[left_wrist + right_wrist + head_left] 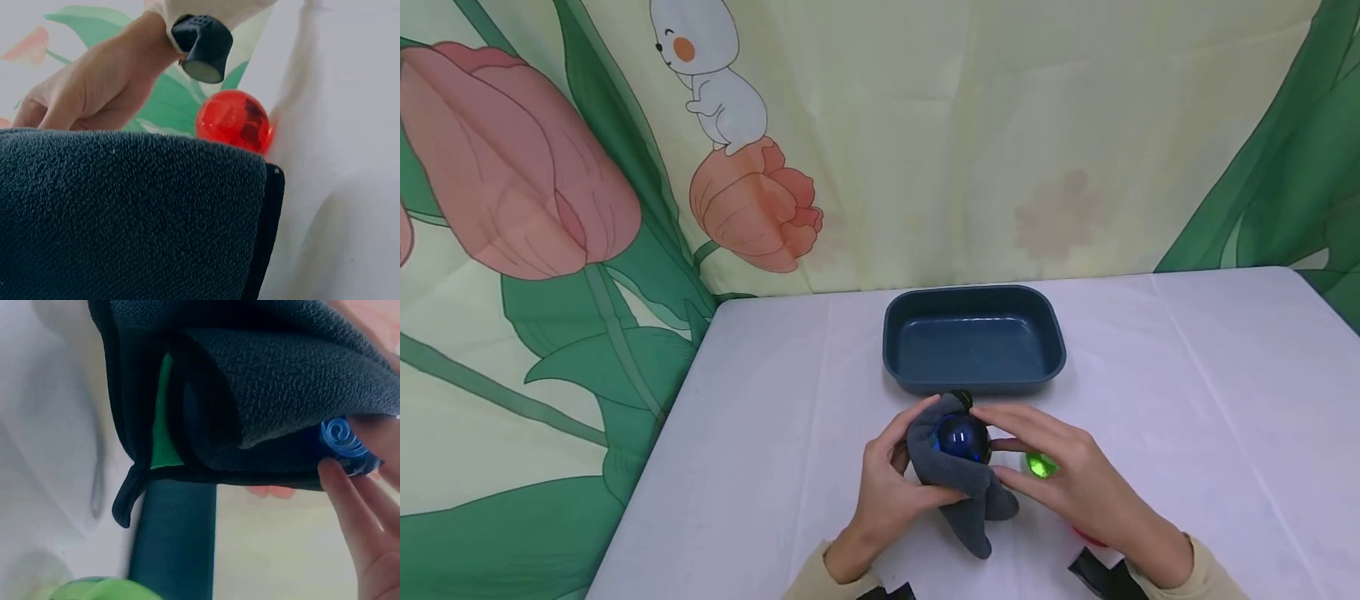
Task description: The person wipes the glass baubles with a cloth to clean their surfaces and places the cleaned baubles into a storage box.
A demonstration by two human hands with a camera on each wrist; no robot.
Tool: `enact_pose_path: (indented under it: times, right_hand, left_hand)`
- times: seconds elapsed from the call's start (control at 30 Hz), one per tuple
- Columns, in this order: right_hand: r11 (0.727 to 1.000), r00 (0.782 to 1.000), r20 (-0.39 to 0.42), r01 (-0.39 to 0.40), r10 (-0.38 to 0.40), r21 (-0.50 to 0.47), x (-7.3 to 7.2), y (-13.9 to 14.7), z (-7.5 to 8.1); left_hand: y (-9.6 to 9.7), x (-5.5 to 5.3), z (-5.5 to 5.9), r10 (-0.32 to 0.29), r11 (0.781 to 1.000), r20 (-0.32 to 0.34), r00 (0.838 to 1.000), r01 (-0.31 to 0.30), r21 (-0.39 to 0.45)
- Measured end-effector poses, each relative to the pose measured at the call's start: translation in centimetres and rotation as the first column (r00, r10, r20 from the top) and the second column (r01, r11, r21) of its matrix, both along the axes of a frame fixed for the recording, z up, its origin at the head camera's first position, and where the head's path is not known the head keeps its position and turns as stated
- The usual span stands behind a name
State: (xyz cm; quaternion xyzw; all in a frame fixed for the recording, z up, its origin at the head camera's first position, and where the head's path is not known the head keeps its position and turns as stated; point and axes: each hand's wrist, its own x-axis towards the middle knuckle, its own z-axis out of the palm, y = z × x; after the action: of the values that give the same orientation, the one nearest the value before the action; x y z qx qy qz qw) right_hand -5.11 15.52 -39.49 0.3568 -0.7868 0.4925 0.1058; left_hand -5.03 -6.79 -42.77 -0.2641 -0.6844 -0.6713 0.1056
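l fingers [898,432] grip gry cloth [957,475], r fingers [1026,426] blue ball [964,438]

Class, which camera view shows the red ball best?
Left wrist: the red ball shows nearly whole, beyond the dark cloth. Head: likely just a red sliver beside the right hand. Right wrist: none of it.

Downward head and close wrist views share cloth [957,473].

The bare hands [887,483] wear beige sleeves [827,577] and black wrist fittings [1099,573].
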Motion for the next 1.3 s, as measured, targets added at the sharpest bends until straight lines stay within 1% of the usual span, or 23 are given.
enact_pose_path:
  times: [0.07,0.13,0.23,0.3,0.33,0.43,0.67,0.8,0.87,0.93,1.0,1.07,1.2,1.3]
  right_hand:
    - [1.0,0.999,-0.035,-0.001,0.001,0.003,-0.25,0.0,-0.16]
    - [1.0,0.996,-0.088,0.005,-0.004,0.018,-0.37,-0.02,-0.36]
    - [1.0,0.98,-0.198,-0.008,0.011,0.016,-0.53,-0.25,-0.63]
    - [1.0,0.972,-0.233,-0.014,0.018,0.02,-0.5,-0.34,-0.66]
    - [1.0,0.972,-0.235,-0.022,0.026,0.018,-0.46,-0.35,-0.66]
    - [0.999,0.98,-0.197,-0.007,0.015,0.041,-0.25,-0.29,-0.59]
    - [0.998,0.988,-0.156,0.028,-0.019,0.057,-0.27,-0.41,-0.61]
    - [0.996,0.993,-0.109,0.056,-0.048,0.07,-0.08,-0.4,-0.51]
    - [0.997,0.996,-0.077,0.059,-0.055,0.056,0.06,-0.3,-0.43]
    - [0.998,0.998,-0.042,0.046,-0.044,0.031,0.12,-0.22,-0.34]
    - [1.0,0.999,-0.018,0.028,-0.028,0.011,0.12,-0.17,-0.26]
    - [1.0,1.0,-0.006,0.021,-0.021,0.016,0.11,-0.12,-0.22]
    - [0.997,0.999,-0.034,0.023,-0.021,0.069,-0.05,0.04,-0.11]
    - [0.993,0.997,-0.077,0.034,-0.026,0.11,-0.18,0.11,-0.12]
  left_hand:
    - [0.1,-0.05,-0.04,0.01,1.0,-0.004,1.0,-0.01,-0.006]
    - [0.14,-0.04,-0.07,0.017,1.0,0.0,1.0,-0.017,-0.006]
    - [0.12,-0.03,-0.04,0.019,1.0,0.008,1.0,-0.019,0.001]
    - [0.1,-0.06,0.0,0.016,1.0,0.014,1.0,-0.016,0.005]
    - [0.1,-0.06,-0.01,0.013,1.0,0.017,1.0,-0.014,0.007]
    - [0.13,-0.14,0.0,0.013,1.0,0.025,1.0,-0.013,0.009]
    - [0.05,-0.23,-0.05,0.001,1.0,0.037,0.999,-0.002,0.02]
    - [0.09,-0.17,-0.19,-0.009,1.0,0.039,0.999,0.008,0.029]
    - [0.2,-0.13,-0.22,-0.017,0.999,0.041,0.999,0.016,0.031]
    - [0.31,-0.09,-0.23,-0.017,0.999,0.039,0.999,0.016,0.029]
    - [0.39,-0.04,-0.17,-0.007,1.0,0.034,0.999,0.006,0.027]
    - [0.43,-0.01,-0.1,0.011,1.0,0.029,1.0,-0.011,0.022]
    - [0.4,-0.02,0.12,0.046,0.999,0.005,0.999,-0.046,0.002]
    - [0.37,0.04,0.29,0.052,0.999,-0.002,0.999,-0.052,-0.004]
